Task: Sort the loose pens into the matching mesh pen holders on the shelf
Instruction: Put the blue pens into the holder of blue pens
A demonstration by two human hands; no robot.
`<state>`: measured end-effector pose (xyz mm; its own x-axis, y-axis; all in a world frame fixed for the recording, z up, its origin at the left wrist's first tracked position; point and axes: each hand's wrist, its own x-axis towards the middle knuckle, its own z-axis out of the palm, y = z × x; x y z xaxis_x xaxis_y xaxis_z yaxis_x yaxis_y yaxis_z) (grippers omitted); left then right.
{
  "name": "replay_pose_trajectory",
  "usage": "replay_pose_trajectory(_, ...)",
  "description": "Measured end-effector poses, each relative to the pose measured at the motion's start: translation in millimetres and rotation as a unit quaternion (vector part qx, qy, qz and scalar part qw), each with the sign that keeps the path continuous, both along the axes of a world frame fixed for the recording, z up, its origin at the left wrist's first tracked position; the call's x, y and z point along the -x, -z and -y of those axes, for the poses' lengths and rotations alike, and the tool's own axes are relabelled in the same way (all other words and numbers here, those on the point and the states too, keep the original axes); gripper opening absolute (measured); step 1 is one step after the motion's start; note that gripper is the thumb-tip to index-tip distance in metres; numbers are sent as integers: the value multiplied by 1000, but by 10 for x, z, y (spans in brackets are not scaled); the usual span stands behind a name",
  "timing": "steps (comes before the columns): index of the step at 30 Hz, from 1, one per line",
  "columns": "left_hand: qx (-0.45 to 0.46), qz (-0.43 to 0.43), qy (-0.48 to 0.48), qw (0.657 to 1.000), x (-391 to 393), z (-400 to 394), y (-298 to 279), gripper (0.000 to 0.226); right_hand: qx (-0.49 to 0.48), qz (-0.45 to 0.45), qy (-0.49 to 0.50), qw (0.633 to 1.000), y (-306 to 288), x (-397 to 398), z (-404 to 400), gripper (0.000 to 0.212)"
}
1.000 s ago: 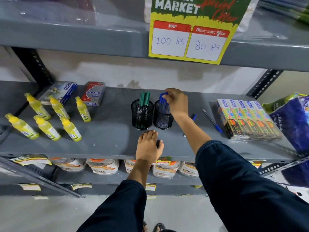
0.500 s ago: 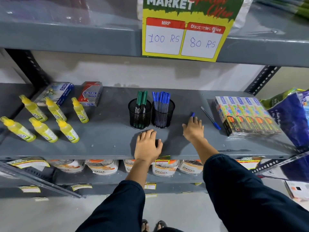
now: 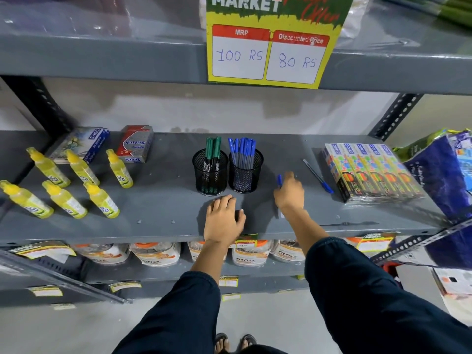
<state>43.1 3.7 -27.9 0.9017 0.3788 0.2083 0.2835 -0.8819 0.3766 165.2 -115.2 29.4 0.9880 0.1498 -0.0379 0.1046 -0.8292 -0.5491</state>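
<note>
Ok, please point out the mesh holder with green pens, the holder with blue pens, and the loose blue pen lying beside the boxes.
Green-pen holder (image 3: 210, 172): head view, mesh wall.
Blue-pen holder (image 3: 245, 174): head view, mesh wall.
Loose blue pen (image 3: 317, 176): head view, mid-barrel.

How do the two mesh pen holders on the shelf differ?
The left mesh holder holds green-capped pens; the right mesh holder holds blue-capped pens. The left one has only a few pens; the right one looks fuller. Both are black mesh cups standing upright, side by side.
</note>
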Motion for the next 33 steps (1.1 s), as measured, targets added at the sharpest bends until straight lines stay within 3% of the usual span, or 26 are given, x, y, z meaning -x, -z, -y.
replay_pose_trajectory(4, 6, 10, -5, 1000, 8, -8, -15, 37, -142, 58, 53, 987, -375, -101, -137, 59)
replay_pose_trajectory(8, 11, 33, -5, 999, 20, 18, -18, 45, -334, 136, 15, 933, -859, -165, -393, 66)
replay_pose_trajectory(11, 7, 44, -10, 999, 7, 16, 5, 47, -381, 162, -37, 909, -999, -132, -581, 66)
replay_pose_trajectory(13, 6, 43, -12, 999, 1, 11, 12, 47, -351, 154, -83, 920, -956, -103, -689, 63)
replay_pose_trajectory(19, 5, 40, -11, 999, -5, 0, 26, 47, -136, 136, -171, 966, -648, -82, -802, 52)
replay_pose_trajectory(26, 6, 41, -6, 999, -5, -12, 18, 45, -72, 104, -228, 965, -517, -108, -775, 53)
replay_pose_trajectory(28, 3, 41, -3, 999, -4, -14, 20, 45, -99, 121, -211, 965, -517, -124, -726, 53)
replay_pose_trajectory(31, 4, 45, -8, 999, -3, -18, 21, 42, -170, 152, -92, 969, -495, -205, -545, 46)
replay_pose_trajectory(33, 13, 41, -6, 999, -10, -20, 27, 40, -136, 140, -8, 981, -387, -300, -323, 43)
